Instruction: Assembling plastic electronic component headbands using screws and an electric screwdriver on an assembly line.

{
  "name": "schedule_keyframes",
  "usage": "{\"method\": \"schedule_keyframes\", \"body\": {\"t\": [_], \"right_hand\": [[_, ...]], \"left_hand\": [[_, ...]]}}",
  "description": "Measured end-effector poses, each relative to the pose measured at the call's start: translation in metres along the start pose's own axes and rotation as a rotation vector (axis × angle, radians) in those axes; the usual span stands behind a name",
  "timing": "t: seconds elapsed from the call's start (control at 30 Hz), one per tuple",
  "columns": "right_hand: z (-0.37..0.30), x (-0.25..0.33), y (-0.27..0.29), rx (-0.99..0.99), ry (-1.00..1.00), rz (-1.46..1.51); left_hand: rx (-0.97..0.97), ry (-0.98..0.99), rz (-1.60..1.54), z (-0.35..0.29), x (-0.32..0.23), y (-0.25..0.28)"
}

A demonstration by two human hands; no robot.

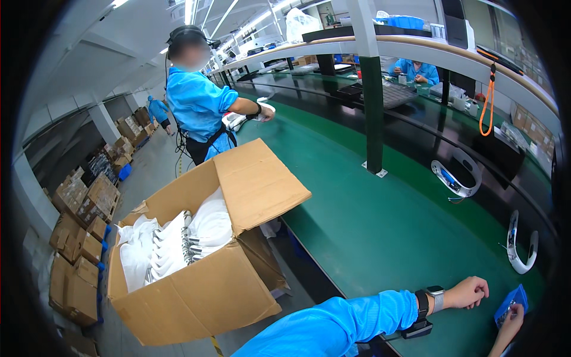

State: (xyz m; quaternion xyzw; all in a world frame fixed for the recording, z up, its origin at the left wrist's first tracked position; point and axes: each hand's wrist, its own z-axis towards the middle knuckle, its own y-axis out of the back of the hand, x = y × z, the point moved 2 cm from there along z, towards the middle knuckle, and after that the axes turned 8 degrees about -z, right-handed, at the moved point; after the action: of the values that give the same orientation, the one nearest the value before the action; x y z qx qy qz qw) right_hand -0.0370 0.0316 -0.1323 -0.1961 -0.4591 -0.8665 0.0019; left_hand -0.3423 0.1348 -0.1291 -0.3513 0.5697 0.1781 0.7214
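My left arm, in a blue sleeve with a watch and a black strap at the wrist, stretches over the green work surface (363,220). Its hand, my left hand (467,293), has curled fingers; whatever they may hold is hidden. At the lower right, my right hand (511,324) is at a small blue bin (518,296) that has small metallic-looking parts in it. The fingers there are bent together over the bin's near side, and I cannot make out what is in them. Beyond the hands lie two white curved, ring-like housings, one (522,253) nearer and one (455,178) farther off.
An open cardboard box (190,297) of white-wrapped pieces stands on the left. A post (372,113) rises from the bench under a shelf (416,43). An orange cord (488,104) hangs from it. One co-worker (199,110) stands beyond the box; another (416,71) sits across the bench.
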Motion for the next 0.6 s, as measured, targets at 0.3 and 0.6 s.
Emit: {"method": "schedule_keyframes", "body": {"t": [0.3,0.6], "right_hand": [[0.002,-0.014,-0.007,-0.017,0.046,0.055],[-0.006,0.013,0.009,0.006,-0.019,0.003]], "left_hand": [[0.023,-0.026,0.030,-0.002,0.000,0.003],[0.032,-0.003,0.015,-0.004,-0.003,-0.001]]}}
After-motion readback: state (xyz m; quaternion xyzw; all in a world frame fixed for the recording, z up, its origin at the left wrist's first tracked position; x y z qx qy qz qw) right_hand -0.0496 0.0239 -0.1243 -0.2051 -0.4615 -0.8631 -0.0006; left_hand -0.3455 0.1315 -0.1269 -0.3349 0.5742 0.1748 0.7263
